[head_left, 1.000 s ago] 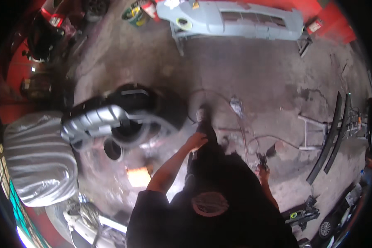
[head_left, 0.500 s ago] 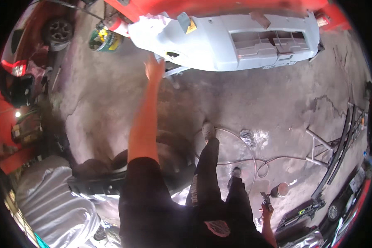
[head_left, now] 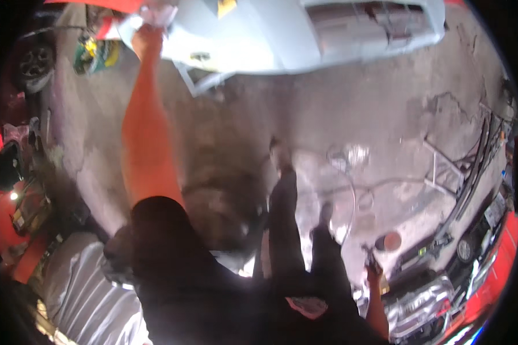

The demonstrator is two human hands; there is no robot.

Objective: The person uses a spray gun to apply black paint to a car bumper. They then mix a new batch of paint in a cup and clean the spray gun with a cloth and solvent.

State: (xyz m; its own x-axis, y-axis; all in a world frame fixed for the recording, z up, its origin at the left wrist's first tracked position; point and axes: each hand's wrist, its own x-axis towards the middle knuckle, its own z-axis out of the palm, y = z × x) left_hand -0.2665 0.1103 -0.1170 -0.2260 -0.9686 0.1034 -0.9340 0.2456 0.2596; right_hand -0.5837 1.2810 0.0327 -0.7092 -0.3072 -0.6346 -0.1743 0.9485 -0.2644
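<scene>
Pale bumper (head_left: 270, 34) sat across the far side of the floor (head_left: 236, 115) from the person, on a metal stand (head_left: 207, 85) showing below its near edge. Yellow patch (head_left: 227, 7) on its upper side, left of the slotted opening.

Left hand (head_left: 148, 41): arm stretched right out, hand at the bumper's left end, against a crumpled whitish wad (head_left: 155, 14) there. Fingers looked bent, but blur hid them; couldn't tell if they were pinching the wad or just lying on it.

Right hand (head_left: 374, 268): low by the person's side, well apart from the bumper, on the near side and toward its right end. Fingers were closed round a small dark spray gun (head_left: 370, 253); too small to make out each finger. Gun pointed roughly toward the bumper.

Round can (head_left: 389, 241) showed just beyond the gun, on its bumper side. Hose (head_left: 354, 198) looped over the floor between gun and bumper. Grey metal frame (head_left: 446, 169) and long dark strips (head_left: 476, 161) lay near side of the bumper's right end. Green bucket (head_left: 105, 57) with yellow stuff inside stood just past the bumper's left end; car wheel (head_left: 36, 66) farther left of it.
</scene>
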